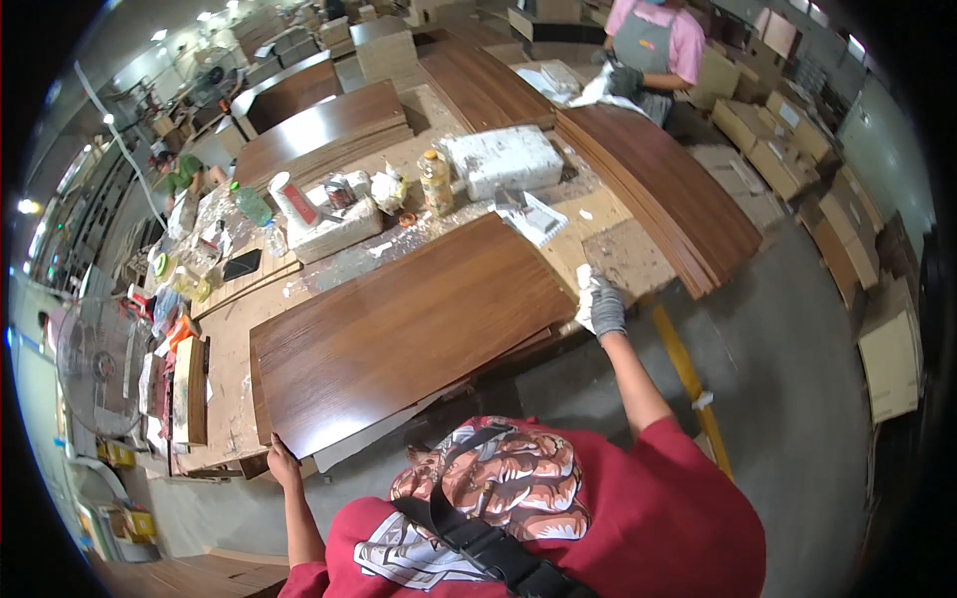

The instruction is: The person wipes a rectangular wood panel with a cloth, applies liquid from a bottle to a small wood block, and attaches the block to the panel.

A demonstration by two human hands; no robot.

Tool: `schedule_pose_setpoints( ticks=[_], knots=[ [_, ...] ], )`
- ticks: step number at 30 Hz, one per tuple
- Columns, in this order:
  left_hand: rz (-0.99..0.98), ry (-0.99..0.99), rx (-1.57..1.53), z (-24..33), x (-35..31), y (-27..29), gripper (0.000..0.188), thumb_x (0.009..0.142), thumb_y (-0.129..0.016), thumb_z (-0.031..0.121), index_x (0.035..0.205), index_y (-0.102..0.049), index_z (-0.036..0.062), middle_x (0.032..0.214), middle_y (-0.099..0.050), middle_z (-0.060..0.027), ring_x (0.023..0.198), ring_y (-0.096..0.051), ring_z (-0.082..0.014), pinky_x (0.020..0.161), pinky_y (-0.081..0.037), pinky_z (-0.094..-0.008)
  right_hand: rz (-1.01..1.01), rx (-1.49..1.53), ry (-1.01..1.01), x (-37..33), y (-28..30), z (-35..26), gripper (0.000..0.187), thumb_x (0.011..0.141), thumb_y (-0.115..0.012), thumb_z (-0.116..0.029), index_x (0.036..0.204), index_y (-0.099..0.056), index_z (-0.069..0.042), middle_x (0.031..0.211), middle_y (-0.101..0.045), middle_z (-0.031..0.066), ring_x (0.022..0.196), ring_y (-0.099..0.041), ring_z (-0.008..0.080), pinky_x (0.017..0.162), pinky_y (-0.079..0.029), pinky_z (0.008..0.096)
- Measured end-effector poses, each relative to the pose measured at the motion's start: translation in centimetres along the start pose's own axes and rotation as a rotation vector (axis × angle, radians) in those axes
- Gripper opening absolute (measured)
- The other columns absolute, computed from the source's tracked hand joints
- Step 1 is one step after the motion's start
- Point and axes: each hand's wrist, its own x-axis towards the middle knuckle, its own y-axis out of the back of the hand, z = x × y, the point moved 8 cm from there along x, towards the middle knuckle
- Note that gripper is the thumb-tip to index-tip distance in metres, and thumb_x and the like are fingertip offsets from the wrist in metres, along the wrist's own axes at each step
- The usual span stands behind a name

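Brown wood grain is, in my judgement, running the risk of a scratch: pale crumbs (382, 249) are lying on the tabletop (227, 364), on the person's side of the white block (503, 159), and a hard bit caught under the white cloth (585, 287) could be scoring the finish. The right hand (607, 307), gloved in grey, is wrapping a closed grip around that cloth; whether it is also pressing on the panel (419, 329), I cannot tell. The left hand (284, 453) is pinching the panel's corner farthest from the white block, its grip nearly closed; how firmly, I cannot tell, the underside being hidden. Were that grip slipping during a shift, the corner could be dropping and chipping. A push toward the white block could be bumping the yellow-capped bottle (436, 189), which is standing just left of it.

As for looks, the panel is lying nearly flat on the person's side of the white block, reaching well to its left, with another board (538, 341) showing beneath. It is looking smooth and rectangular, its grain running lengthwise, and is shining white with glare near the pinched corner.
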Motion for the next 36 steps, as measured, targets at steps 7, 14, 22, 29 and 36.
schedule_pose_setpoints(
  ticks=[7, 14, 22, 29, 36],
  knots=[
    [-0.033, 0.066, -0.132, -3.5, -1.6, 1.1, 0.067, 0.105, -0.043, 0.052, 0.065, -0.051, -0.0017, 0.052, -0.045, -0.0065, 0.045, -0.046, -0.0183, 0.048, -0.040, -0.0381, 0.915, -2.236, 0.463, 6.9, -1.9, -1.5, 0.034, 0.100, -0.049, -0.017, 0.130, -0.063, -0.006, 0.104, -0.070, 0.0187, 0.093, -0.066, 0.0321, 0.088, -0.052, 0.0404],
    [-0.130, 0.264, -0.058, -9.7, 2.8, 5.7, 0.065, 0.102, -0.045, 0.052, 0.094, -0.067, -0.0083, 0.085, -0.069, -0.0189, 0.078, -0.060, -0.0232, 0.073, -0.048, -0.0404, 0.869, -0.736, 0.142, 11.2, 9.5, 6.4, 0.024, 0.103, -0.052, -0.032, 0.085, -0.060, -0.019, 0.067, -0.050, -0.0026, 0.055, -0.050, 0.0127, 0.047, -0.041, 0.0282],
    [-0.078, 0.461, -0.054, -4.2, 1.7, -0.2, 0.088, 0.098, -0.037, 0.069, 0.117, -0.066, -0.0108, 0.116, -0.068, -0.0290, 0.105, -0.067, -0.0358, 0.089, -0.049, -0.0463, 1.027, -1.734, 0.142, 6.4, 15.4, -3.9, 0.008, 0.102, -0.050, -0.015, 0.099, -0.057, -0.012, 0.070, -0.054, 0.0020, 0.051, -0.050, 0.0146, 0.043, -0.041, 0.0307],
    [0.200, 0.448, 0.120, 2.4, -3.6, 5.4, 0.086, 0.099, -0.036, 0.068, 0.081, -0.066, -0.0107, 0.081, -0.065, -0.0303, 0.078, -0.062, -0.0450, 0.076, -0.046, -0.0504, 0.881, -0.399, -0.013, 8.1, 11.7, 3.6, 0.024, 0.097, -0.052, -0.022, 0.074, -0.049, -0.019, 0.057, -0.043, -0.0024, 0.045, -0.046, 0.0146, 0.038, -0.034, 0.0323],
    [0.243, 0.226, -0.377, 4.8, 1.3, 4.2, 0.079, 0.106, -0.034, 0.060, 0.082, -0.066, -0.0080, 0.075, -0.066, -0.0049, 0.069, -0.055, -0.0183, 0.069, -0.046, -0.0361, 1.212, -0.662, 0.343, 8.3, 2.7, 1.4, 0.053, 0.099, -0.044, -0.023, 0.151, -0.047, -0.018, 0.064, -0.033, -0.0053, 0.049, -0.032, 0.0082, 0.041, -0.030, 0.0269]
  ],
)
